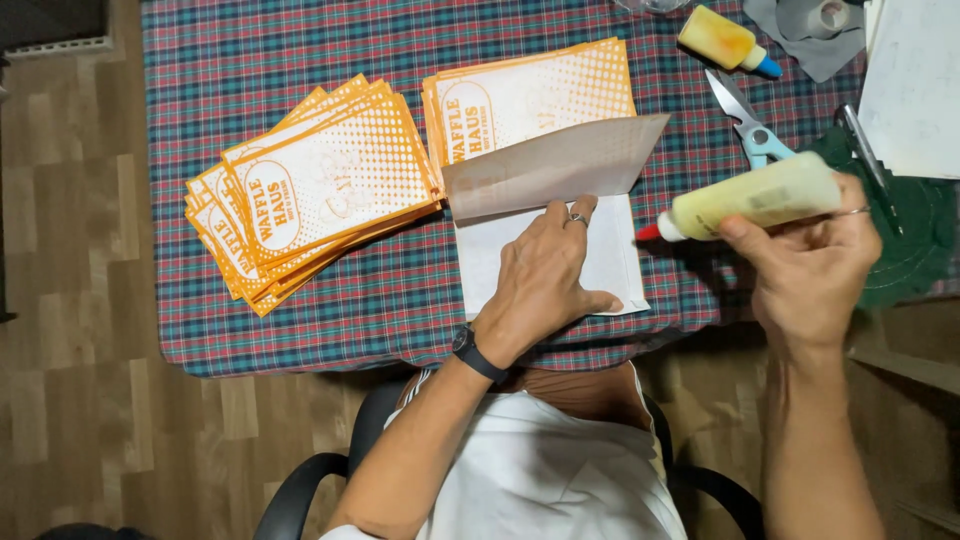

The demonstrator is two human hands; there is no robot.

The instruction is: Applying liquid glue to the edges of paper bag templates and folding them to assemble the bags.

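Observation:
My left hand [548,275] presses flat on a white paper sheet [612,262] lying on the plaid tablecloth [380,290]. The sheet's upper flap [555,165] is folded up and stands partly raised. My right hand [810,265] grips a pale yellow glue bottle [750,197] with a red tip, held sideways, the tip pointing left at the sheet's right edge. A dark watch sits on my left wrist.
A fanned stack of orange-and-white printed paper bags [310,190] lies at left; a second stack [530,95] sits behind the folded sheet. Blue-handled scissors [748,125], another glue bottle [725,40], a tape roll [825,15], a pen [865,150] and white papers [915,85] lie at right.

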